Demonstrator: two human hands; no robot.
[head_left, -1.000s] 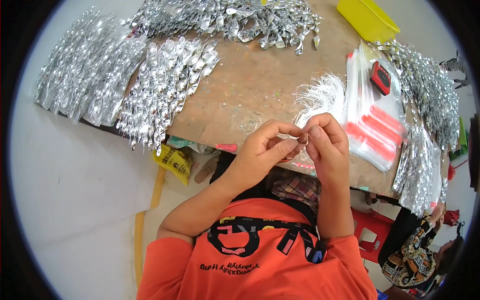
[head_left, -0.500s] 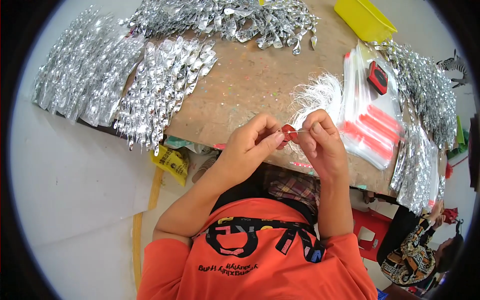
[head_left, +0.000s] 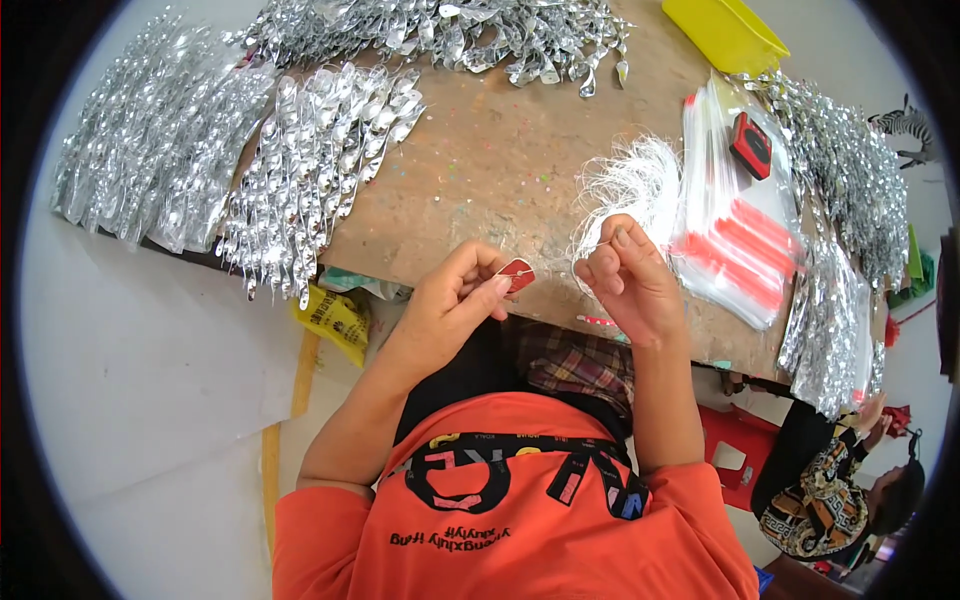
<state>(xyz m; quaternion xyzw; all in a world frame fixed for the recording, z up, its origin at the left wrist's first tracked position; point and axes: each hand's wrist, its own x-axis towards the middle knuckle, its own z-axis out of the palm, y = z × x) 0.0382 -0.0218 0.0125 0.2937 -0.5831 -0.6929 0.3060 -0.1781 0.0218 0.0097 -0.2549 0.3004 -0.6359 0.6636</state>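
Observation:
My left hand pinches a small red tag between thumb and fingers at the near edge of the brown table. My right hand is a short way to the right, fingertips pinched on a thin white thread that runs toward the tag. A bundle of white threads lies on the table just beyond my right hand.
Piles of silver twisted ornaments cover the table's left, back and right edge. Clear bags with red strips lie at the right, a small red-and-black object on top. A yellow tray sits at the back. Another person sits lower right.
My hands have drawn apart: the left now holds the red tag out in view, and the right has pulled away to the right with the thread.

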